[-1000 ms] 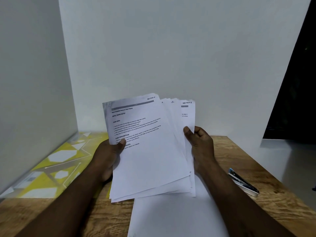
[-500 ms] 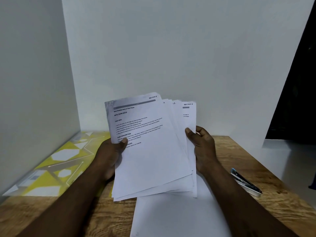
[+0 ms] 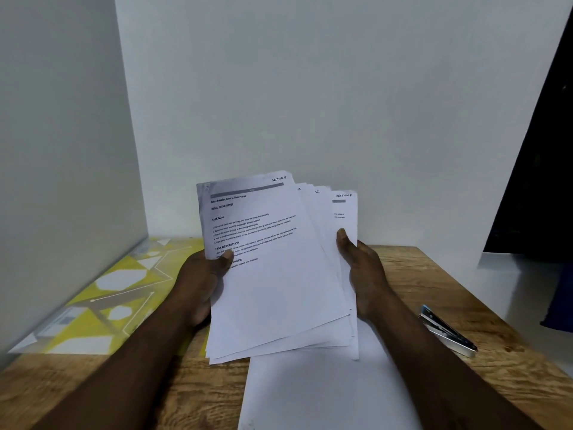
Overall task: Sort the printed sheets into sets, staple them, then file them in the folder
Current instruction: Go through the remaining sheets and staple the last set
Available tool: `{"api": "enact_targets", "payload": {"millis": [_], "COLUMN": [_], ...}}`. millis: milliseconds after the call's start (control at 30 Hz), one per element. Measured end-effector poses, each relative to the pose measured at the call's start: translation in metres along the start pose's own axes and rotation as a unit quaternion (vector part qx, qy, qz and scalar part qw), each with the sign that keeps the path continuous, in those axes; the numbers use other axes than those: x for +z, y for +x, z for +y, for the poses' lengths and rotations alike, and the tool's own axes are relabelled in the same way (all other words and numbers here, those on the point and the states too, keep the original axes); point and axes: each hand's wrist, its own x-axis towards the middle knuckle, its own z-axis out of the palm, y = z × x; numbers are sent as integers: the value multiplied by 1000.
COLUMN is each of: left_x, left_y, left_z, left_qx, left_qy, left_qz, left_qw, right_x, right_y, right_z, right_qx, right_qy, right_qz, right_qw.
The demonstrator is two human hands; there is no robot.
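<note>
- Two hands grip the fanned printed sheets (image 3: pixel 279 274) above the table (image 3: pixel 434 290); left hand (image 3: pixel 201 280) thumb pinches the top page; right hand (image 3: pixel 364 271) pinches the back ones, likely fanned to read section labels
- blank sheet (image 3: pixel 325 389) beneath; stapler (image 3: pixel 446 330) right; folder (image 3: pixel 102 293) left, both untouched

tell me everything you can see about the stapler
The stapler is slim and long, silvery metal below with a dark top arm and a bluish far end. It lies flat and apparently closed on the wooden table, near its right edge, angled diagonally with the bluish end farther away. Only the table touches it; it looks slightly blurred.
</note>
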Motion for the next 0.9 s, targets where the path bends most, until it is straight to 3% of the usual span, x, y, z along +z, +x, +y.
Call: {"api": "enact_targets", "payload": {"millis": [233, 900], "left_x": [0, -11], "left_y": [5, 17], "left_z": [-2, -4], "left_qx": [-4, -15], "left_qy": [15, 55], "left_qz": [7, 85], "left_qw": [1000, 995], "right_x": [0, -3], "right_y": [1, 1], "right_z": [6, 1], "right_qx": [-4, -6], "right_qy": [-39, 24], "right_qz": [-11, 1], "right_qw": [999, 1000]}}
